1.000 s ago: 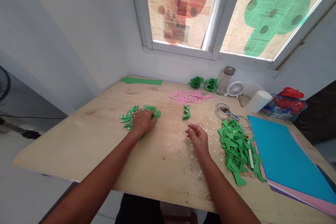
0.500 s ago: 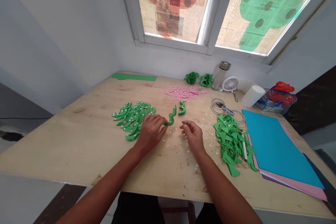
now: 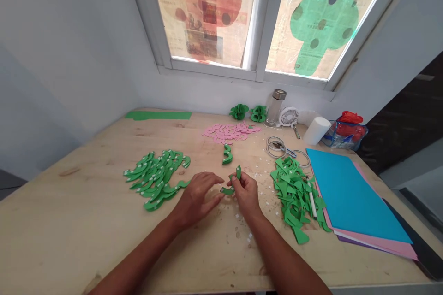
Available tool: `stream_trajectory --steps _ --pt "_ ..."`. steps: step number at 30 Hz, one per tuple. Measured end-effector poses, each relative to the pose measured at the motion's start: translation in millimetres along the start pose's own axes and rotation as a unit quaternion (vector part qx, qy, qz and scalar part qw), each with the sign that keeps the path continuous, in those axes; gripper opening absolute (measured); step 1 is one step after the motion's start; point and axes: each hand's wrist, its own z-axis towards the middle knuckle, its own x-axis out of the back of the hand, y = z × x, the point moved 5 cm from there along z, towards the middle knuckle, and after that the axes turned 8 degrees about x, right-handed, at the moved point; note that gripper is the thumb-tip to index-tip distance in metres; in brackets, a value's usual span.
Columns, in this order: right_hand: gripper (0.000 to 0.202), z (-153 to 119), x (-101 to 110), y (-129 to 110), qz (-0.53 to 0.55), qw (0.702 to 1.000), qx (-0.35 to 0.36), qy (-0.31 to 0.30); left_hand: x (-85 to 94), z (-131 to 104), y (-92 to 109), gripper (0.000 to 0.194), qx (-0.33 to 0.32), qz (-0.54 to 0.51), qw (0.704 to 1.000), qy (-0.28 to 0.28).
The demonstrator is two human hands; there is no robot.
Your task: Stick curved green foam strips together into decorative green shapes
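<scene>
Between the thumb and fingers of my right hand (image 3: 246,192) is a wavy green paper piece (image 3: 227,191) with small white squares on it. My left hand (image 3: 198,197) is just left of that piece, thumb and fingers apart, holding nothing. Another wavy green piece (image 3: 227,154) stands on the table beyond my hands. To the left of my left hand lies a spread pile of curved green pieces (image 3: 157,176), also dotted with white squares. Tiny white bits are scattered on the table around my right hand.
Green scraps (image 3: 290,189) with a white pen (image 3: 312,200) lie at the right, beside blue sheets (image 3: 353,193). Pink cutouts (image 3: 230,132), tape rings (image 3: 276,147), a bottle (image 3: 275,107), a small fan (image 3: 288,116) and a white roll (image 3: 317,130) sit farther back.
The wavy green piece has passed from my left hand to my right hand. My left hand has opened. The camera view has shifted, with the window and tabletop items now farther left.
</scene>
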Motion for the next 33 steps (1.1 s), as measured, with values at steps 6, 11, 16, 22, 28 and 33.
stream_trajectory --steps 6,11,16,22,28,33 --pt "0.028 -3.1 -3.5 -9.8 0.023 1.000 0.003 0.018 7.5 69.1 -50.3 0.021 0.164 -0.019 0.986 0.016" --pt "0.027 -5.5 -7.7 -11.7 0.039 0.999 -0.005 0.028 -8.9 149.8 -86.6 0.019 0.236 0.046 0.971 -0.003" --pt "0.028 -7.4 -9.0 -15.5 0.050 0.997 -0.017 0.052 -24.3 215.7 -106.7 0.023 0.256 0.084 0.963 0.018" --pt "0.025 -8.6 -9.3 -17.4 0.007 0.998 -0.017 0.058 -41.3 266.3 -114.5 0.030 0.257 0.120 0.958 0.035" --pt "0.023 -9.9 -9.6 -15.0 -0.035 0.997 -0.010 0.061 -51.6 299.6 -119.0 0.030 0.287 0.139 0.946 0.062" --pt "0.021 -15.0 -11.6 -11.3 -0.092 0.993 0.004 0.080 -65.6 319.9 -127.2 0.035 0.308 0.138 0.939 0.061"
